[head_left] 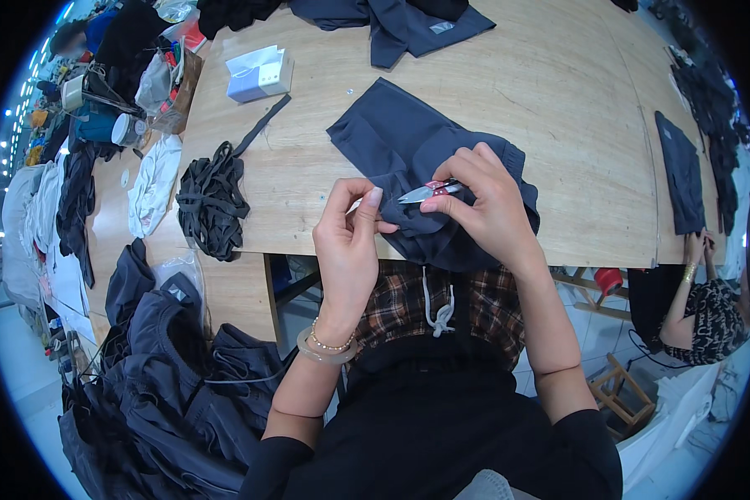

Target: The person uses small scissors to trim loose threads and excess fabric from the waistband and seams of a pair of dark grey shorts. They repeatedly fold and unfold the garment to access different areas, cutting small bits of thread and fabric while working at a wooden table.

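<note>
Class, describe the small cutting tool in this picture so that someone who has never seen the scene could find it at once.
Start at the big wooden table and find the dark grey garment at its near edge. The right hand rests on it, pinching small thread snips beside the left hand. Their shiny metal blades and red handle stand out against all the dark cloth.
</note>
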`<state>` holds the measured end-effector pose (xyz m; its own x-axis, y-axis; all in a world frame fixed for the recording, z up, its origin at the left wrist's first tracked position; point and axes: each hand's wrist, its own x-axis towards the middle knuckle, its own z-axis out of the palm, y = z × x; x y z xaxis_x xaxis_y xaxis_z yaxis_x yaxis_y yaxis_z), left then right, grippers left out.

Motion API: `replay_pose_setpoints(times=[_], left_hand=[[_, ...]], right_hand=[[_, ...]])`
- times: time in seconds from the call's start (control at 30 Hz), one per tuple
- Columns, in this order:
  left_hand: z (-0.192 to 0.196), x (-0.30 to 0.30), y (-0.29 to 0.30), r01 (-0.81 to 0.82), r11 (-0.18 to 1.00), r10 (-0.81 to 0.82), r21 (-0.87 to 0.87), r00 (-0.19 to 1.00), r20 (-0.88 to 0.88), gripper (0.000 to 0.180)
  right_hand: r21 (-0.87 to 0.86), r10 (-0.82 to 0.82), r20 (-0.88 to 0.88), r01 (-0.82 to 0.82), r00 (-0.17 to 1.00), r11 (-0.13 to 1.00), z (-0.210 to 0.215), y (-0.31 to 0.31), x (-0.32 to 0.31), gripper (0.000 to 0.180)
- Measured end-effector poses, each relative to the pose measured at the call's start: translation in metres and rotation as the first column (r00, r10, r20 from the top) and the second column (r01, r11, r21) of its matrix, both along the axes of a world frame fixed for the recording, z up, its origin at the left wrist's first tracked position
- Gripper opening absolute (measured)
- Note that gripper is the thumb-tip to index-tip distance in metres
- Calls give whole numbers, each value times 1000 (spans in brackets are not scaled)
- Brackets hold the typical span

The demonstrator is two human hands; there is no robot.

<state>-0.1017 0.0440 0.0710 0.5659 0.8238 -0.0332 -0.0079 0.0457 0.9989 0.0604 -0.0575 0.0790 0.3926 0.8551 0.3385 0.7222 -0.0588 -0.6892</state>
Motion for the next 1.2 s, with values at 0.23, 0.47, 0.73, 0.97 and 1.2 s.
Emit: replay_pose_setpoints(times=[0.23, 0.47, 0.73, 0.97, 1.2], left_hand=[[0, -1, 0, 21, 1000, -21, 0, 1000, -7, 12], [-1, -2, 1, 3, 999, -2, -44, 1000, 22, 15], [2, -1, 2, 102, 987, -95, -126, 993, 64, 20], [-2, -4, 6, 128, 973, -111, -193, 989, 99, 19], [8, 2, 5, 127, 968, -103, -217, 987, 119, 19]], right_hand=[[-7, 42, 22, -42, 999, 999, -1, 0, 0, 31], [-22, 68, -292, -78, 954, 997, -2, 0, 0, 30], [-5, 14, -630, -22, 777, 1000, -30, -1, -3, 24], [78, 80, -805, -29, 587, 997, -24, 1, -9, 21], [191, 160, -914, 47, 372, 980, -23, 4, -17, 18]])
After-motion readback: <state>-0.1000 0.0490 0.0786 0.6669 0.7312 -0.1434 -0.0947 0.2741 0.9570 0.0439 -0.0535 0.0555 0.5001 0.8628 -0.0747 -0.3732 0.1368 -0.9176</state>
